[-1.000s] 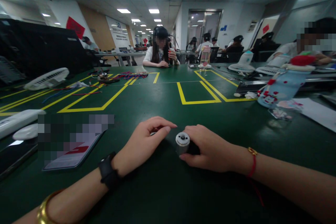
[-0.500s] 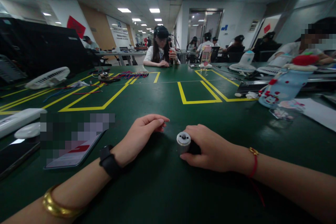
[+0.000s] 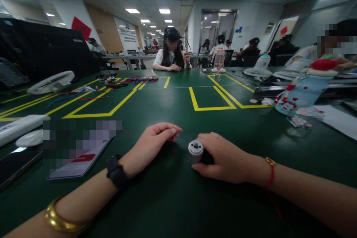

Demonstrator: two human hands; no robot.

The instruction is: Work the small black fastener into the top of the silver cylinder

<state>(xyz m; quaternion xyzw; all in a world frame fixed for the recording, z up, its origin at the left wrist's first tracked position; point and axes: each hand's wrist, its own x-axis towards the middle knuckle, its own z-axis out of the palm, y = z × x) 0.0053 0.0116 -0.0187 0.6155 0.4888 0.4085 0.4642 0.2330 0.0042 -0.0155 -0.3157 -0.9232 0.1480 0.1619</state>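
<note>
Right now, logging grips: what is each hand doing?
Left hand: curled on the table, contents cannot be told.
Right hand: closed on small motor.

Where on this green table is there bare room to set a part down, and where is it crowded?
Bare green table lies between the hands and the yellow taped box, and in front of the wrists. Left is crowded: a phone and white fan parts. Right holds a patterned bottle and papers. The right hand holds a small motor; the left hand is closed beside it.
</note>
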